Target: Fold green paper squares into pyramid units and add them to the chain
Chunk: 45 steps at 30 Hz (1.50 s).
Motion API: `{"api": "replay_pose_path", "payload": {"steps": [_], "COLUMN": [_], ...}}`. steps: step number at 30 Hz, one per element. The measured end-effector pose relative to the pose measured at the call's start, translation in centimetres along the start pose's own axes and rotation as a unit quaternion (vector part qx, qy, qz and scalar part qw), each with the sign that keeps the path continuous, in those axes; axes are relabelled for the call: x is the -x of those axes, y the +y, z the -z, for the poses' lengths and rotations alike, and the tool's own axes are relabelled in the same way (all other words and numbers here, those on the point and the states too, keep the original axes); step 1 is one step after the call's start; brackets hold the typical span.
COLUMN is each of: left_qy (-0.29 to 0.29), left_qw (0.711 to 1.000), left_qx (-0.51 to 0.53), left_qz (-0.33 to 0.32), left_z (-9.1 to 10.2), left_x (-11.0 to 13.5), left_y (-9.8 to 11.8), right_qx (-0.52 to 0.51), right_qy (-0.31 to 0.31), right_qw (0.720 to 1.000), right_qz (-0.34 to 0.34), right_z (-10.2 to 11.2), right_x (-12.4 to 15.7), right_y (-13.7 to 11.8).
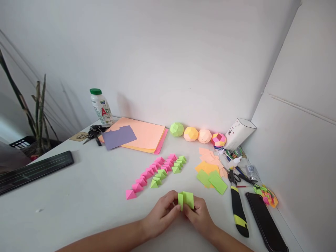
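Note:
A small light-green paper piece [188,199] with a folded flap on its left is held between both hands near the table's front. My left hand [163,214] pinches its left edge between thumb and fingers. On the right side, my right hand [198,214] grips the same paper, thumb in front and fingers behind. Beyond the hands stand rows of folded pink paper units [141,180] and folded green paper units [158,178]. Flat green paper slips [217,182] lie to the right, overlapping orange slips [206,167] and peach slips [210,155].
Paper balls [190,133] line the wall beside a white carton [240,134]. Coloured sheets [147,133], keys [96,132] and a bottle [102,108] are at the back left. A utility knife [238,210], scissors [234,176] and a phone [266,222] lie right; a keyboard-like black bar [36,170] lies left.

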<state>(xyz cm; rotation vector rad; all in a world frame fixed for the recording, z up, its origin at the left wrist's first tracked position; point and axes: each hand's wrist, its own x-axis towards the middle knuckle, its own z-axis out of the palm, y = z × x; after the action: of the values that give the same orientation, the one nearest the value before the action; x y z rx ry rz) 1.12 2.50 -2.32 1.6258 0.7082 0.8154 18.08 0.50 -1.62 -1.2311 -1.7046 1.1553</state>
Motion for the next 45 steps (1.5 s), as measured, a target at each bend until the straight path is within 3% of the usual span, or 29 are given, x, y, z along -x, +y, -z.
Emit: {"api": "replay_pose_path", "payload": {"steps": [9, 29, 34, 41, 45], "left_qy": [0.002, -0.008, 0.040, 0.107, 0.082], "left_qw": [0.982, 0.966, 0.983, 0.992, 0.991], "left_qx": [-0.168, -0.226, -0.154, -0.016, 0.045], "left_qz": [-0.083, -0.127, -0.088, 0.059, 0.092], "left_z": [-0.6, -0.9, -1.1, -0.6, -0.2], "left_x": [0.0, -0.2, -0.1, -0.6, -0.7], "left_y": [-1.3, 0.1, 0.4, 0.1, -0.2], "right_qx": [0.045, 0.014, -0.025, -0.116, -0.191], "right_qy": [0.024, 0.039, 0.031, 0.044, 0.093], "right_qw": [0.998, 0.999, 0.999, 0.991, 0.977], "right_qz": [0.043, 0.019, -0.018, -0.041, -0.023], "right_z": [-0.1, -0.2, -0.3, 0.0, -0.1], "right_x": [0.1, 0.3, 0.3, 0.5, 0.6], "right_y": [1.0, 1.4, 1.9, 2.2, 2.4]}}
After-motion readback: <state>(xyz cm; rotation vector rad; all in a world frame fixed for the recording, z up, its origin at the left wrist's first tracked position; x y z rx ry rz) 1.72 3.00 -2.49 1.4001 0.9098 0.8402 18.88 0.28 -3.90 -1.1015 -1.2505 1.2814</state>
